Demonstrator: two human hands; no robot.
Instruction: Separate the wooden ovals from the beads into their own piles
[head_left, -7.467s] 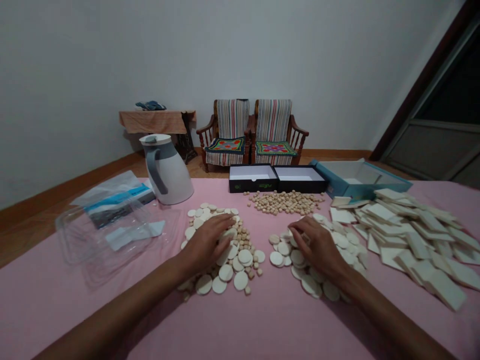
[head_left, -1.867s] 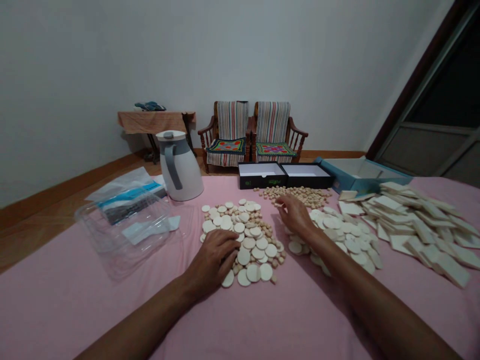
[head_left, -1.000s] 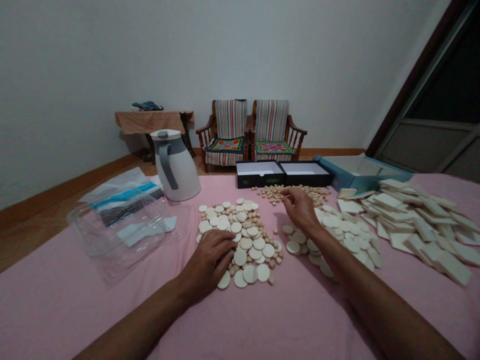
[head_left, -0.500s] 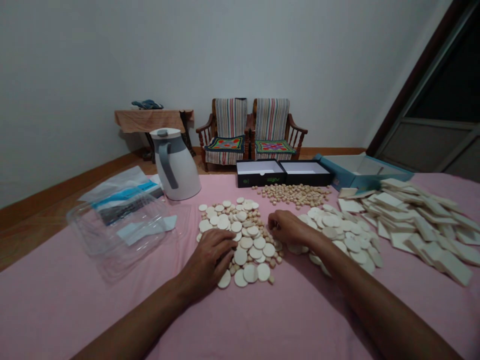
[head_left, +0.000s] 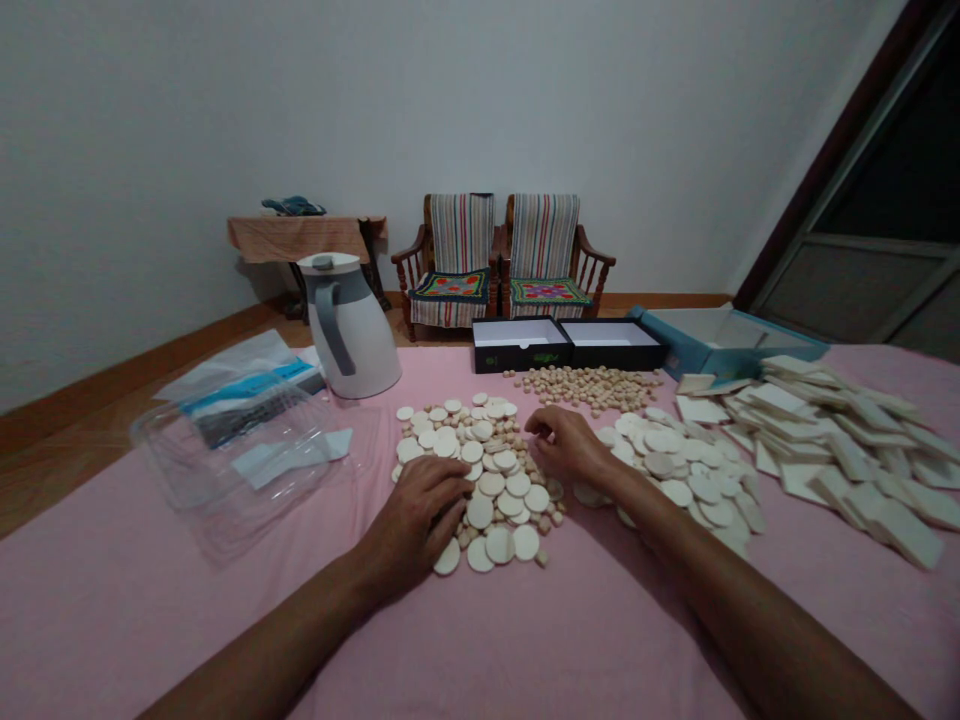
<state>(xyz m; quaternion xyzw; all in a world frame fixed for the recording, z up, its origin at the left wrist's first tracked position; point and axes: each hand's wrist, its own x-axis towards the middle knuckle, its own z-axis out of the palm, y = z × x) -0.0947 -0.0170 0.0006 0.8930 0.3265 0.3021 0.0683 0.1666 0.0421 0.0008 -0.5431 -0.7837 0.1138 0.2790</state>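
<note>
Pale wooden discs [head_left: 491, 484] lie mixed with small wooden cubes [head_left: 541, 560] in a loose heap on the pink cloth. At the heap's left side rests my left hand [head_left: 420, 515], its fingers loosely bent over the discs and nothing seen in its grasp. My right hand [head_left: 571, 447] hovers at the heap's upper right edge, thumb and forefinger apart, with no piece visible between them. Its forearm passes over a second pile, made of discs [head_left: 705, 488]. Behind that hand is a spread of small wooden cubes [head_left: 592, 388].
Rectangular wooden tiles [head_left: 855, 440] are stacked at the right. Two black box trays [head_left: 521, 358] and a blue box [head_left: 712, 350] stand at the back. To the left are a white jug [head_left: 356, 340], a clear plastic tray [head_left: 240, 480] and a blue-and-white packet [head_left: 251, 400].
My right hand has shifted slightly left and up, and its fingers have uncurled somewhat. My left hand stays at the heap's left side.
</note>
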